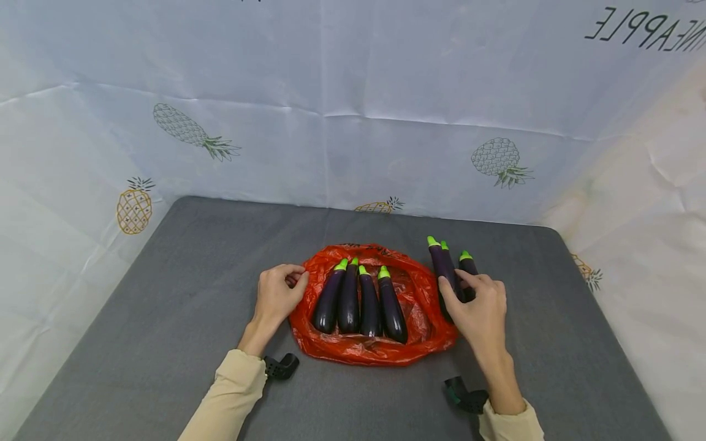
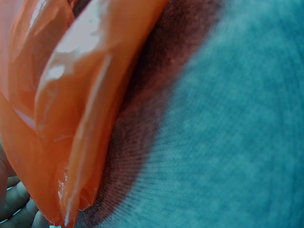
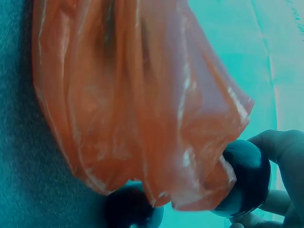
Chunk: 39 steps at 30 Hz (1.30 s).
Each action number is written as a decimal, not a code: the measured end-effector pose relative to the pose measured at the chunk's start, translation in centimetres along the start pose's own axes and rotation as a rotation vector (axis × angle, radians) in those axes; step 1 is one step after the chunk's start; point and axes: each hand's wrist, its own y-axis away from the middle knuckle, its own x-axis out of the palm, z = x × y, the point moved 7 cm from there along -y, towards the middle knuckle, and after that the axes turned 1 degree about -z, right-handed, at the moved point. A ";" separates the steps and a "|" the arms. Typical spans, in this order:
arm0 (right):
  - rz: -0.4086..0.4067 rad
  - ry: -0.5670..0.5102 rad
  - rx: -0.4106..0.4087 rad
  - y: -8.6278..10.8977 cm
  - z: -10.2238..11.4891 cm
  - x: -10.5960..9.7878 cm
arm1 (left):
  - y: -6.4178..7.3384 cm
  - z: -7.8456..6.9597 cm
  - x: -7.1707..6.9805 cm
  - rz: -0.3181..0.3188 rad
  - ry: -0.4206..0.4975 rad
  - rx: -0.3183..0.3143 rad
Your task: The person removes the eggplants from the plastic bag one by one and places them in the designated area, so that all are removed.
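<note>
Four eggplants point(image 1: 349, 306) lie side by side in the open red bag point(image 1: 358, 355), green tops toward the far side; the right hand point(image 1: 481, 312) holds another eggplant point(image 1: 442, 260) at the bag's right rim, its grip closed with the thumb on the bag side; two more eggplants point(image 1: 467, 264) are just beside that one, though the fingers cover so much that I cannot tell whether they hold these too; the left hand point(image 1: 278, 294) pinches the bag's left rim in a narrow grip; the bag rests on the gray worktop point(image 1: 165, 343); behind hangs a pineapple-print sheet point(image 1: 265, 159).
</note>
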 end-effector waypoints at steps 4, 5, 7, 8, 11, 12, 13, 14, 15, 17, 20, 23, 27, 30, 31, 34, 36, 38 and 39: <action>0.006 -0.001 0.026 -0.2 -0.5 -0.2 | 0.0 0.1 0.0 0.001 -0.002 -0.003; 0.009 -0.002 0.036 -0.3 -0.7 -0.3 | 0.0 0.1 0.0 0.001 -0.002 -0.004; 0.009 -0.002 0.052 -0.4 -1.0 -0.4 | 0.0 0.1 0.0 0.002 -0.002 -0.007; 0.007 -0.001 0.056 -0.5 -1.2 -0.5 | 0.0 0.1 0.1 0.002 -0.002 -0.009; -0.003 0.003 0.061 -0.7 -1.6 -0.8 | 0.0 0.1 0.1 0.004 -0.001 -0.013; -0.007 0.011 0.060 -0.7 -1.8 -0.9 | -0.1 0.1 0.1 0.005 0.000 -0.014; -0.009 0.016 0.061 -0.8 -2.0 -1.0 | -0.1 0.1 0.1 0.005 0.000 -0.015; -0.010 0.020 0.063 -0.9 -2.1 -1.1 | -0.1 0.1 0.1 0.006 -0.001 -0.017; -0.011 0.022 0.068 -0.9 -2.3 -1.1 | 0.0 0.1 0.1 0.006 -0.001 -0.018; -0.009 0.029 0.078 -1.0 -2.6 -1.3 | 0.0 0.1 0.1 0.006 -0.002 -0.019; -0.007 0.027 0.089 -1.2 -3.0 -1.4 | 0.0 0.2 0.0 0.008 -0.003 -0.019; -0.018 0.035 0.087 -1.3 -3.4 -1.7 | -0.1 0.2 0.0 0.007 -0.005 -0.017; -0.046 0.034 0.077 -1.5 -3.9 -2.1 | -0.1 0.2 0.0 0.010 -0.006 -0.017; -0.063 0.024 0.079 -1.7 -4.4 -2.3 | -0.1 0.2 0.0 0.014 -0.007 -0.021; -0.065 0.022 0.084 -1.7 -4.5 -2.4 | -0.1 0.1 0.0 0.014 -0.006 -0.023; -0.069 0.023 0.107 -1.8 -5.1 -2.4 | -0.1 0.1 -0.1 0.014 -0.004 -0.023; -0.069 0.027 0.126 -1.9 -5.5 -2.5 | -0.1 0.1 -0.1 0.013 -0.002 -0.023; -0.070 0.032 0.141 -1.9 -6.0 -2.5 | -0.1 0.0 -0.1 0.014 -0.001 -0.022; -0.071 0.036 0.149 -1.9 -6.2 -2.5 | -0.1 0.0 -0.1 0.015 -0.001 -0.021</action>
